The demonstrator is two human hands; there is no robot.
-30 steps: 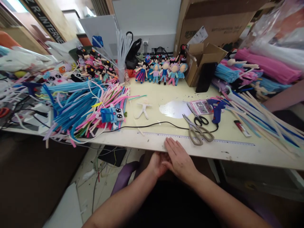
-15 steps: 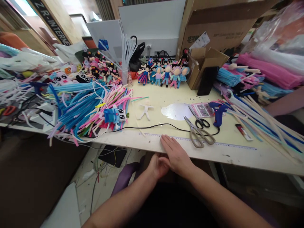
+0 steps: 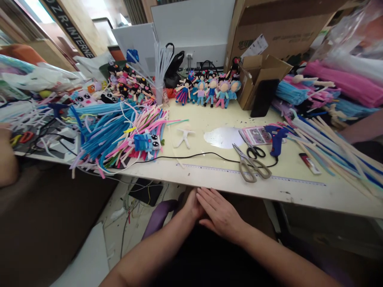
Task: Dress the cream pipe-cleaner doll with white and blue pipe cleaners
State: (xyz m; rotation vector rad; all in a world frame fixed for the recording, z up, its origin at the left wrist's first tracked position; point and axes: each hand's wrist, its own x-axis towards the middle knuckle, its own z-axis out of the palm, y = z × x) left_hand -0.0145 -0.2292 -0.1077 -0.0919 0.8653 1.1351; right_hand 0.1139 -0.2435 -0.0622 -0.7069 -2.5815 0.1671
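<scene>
My right hand (image 3: 220,211) lies with its fingers stretched out over my left hand, just below the table's front edge. Most of my left hand (image 3: 194,204) is covered, its fingers hidden under the right one. Whether anything is between the palms does not show. Above them on the table rests a small white doll-like figure of pipe cleaner (image 3: 185,138). Grey-handled scissors (image 3: 250,164) lie to the right, beside black-handled scissors (image 3: 255,151). Close by are a blue glue gun (image 3: 277,140) and a red-and-white lighter (image 3: 309,164).
A large heap of coloured pipe cleaners (image 3: 104,133) covers the left side, with a blue plush-like figure (image 3: 146,142) on it. Small dolls (image 3: 213,91) stand at the back near a cardboard box (image 3: 260,75). A black cable (image 3: 197,154) crosses the table. At far left shows another person's arm (image 3: 6,157).
My hands have come down off the table edge toward my lap, the right still over the left. Another person's arm has appeared at the far left. The view has shifted slightly.
</scene>
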